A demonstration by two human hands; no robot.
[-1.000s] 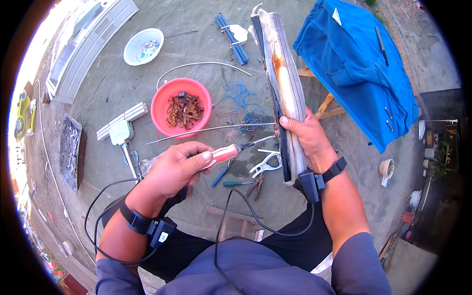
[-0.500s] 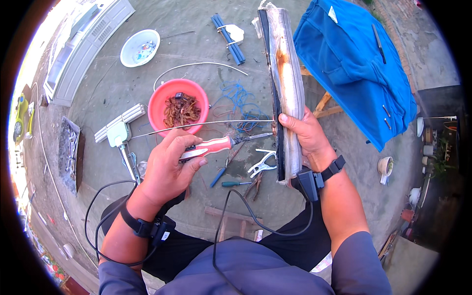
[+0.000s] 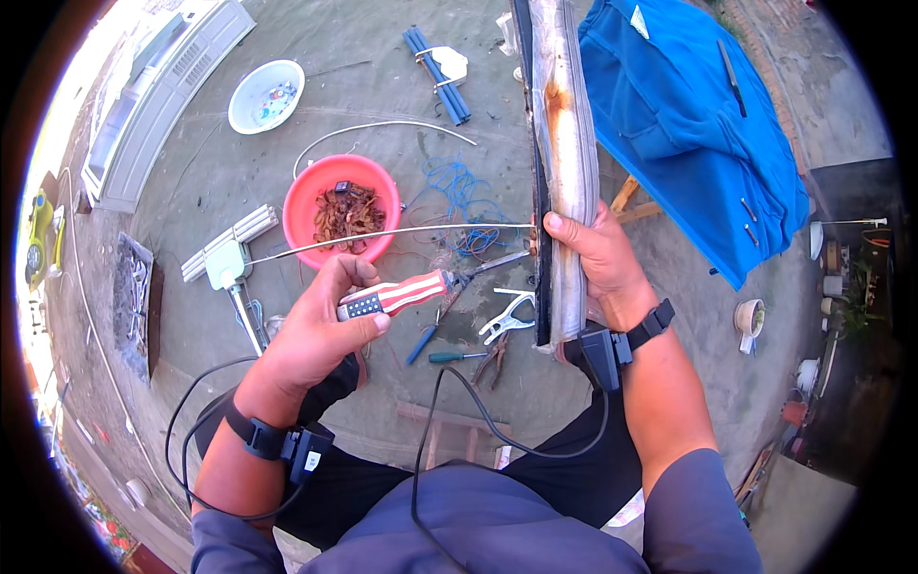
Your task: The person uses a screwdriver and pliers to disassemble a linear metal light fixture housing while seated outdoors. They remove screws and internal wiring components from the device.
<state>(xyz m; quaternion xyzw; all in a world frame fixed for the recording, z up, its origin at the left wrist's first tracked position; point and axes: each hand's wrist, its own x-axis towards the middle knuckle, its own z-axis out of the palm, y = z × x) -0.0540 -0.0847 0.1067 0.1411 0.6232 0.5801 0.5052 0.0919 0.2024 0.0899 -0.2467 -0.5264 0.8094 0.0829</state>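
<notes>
My left hand point(image 3: 311, 330) is closed round a tool with a red-and-white striped handle point(image 3: 411, 291) and a blue starred butt. Its thin metal shaft points right, the tip at or close to the bundle's dark edge. My right hand point(image 3: 604, 263) grips a long, plastic-wrapped bundle of strips point(image 3: 571, 163), thumb in front and fingers mostly hidden behind. Brown stain marks its pale face; its top runs out of view. A thin, stiff wire point(image 3: 406, 230) stretches left from the dark edge, passing over the red bowl point(image 3: 298, 187) of brown scraps.
A blue cloth point(image 3: 688, 124) drapes over a wooden frame at the right. Between my arms lie a white spring clamp point(image 3: 509, 316), a green-handled screwdriver point(image 3: 454, 357), pliers point(image 3: 492, 364) and tangled blue wire point(image 3: 459, 191). A white basin point(image 3: 251, 115) and bundled blue rods point(image 3: 435, 77) lie farther off.
The tool's handle has turned in my left hand, now showing its starred face. The bundle has shifted slightly away from me and right, and the stiff wire's right end has risen a little.
</notes>
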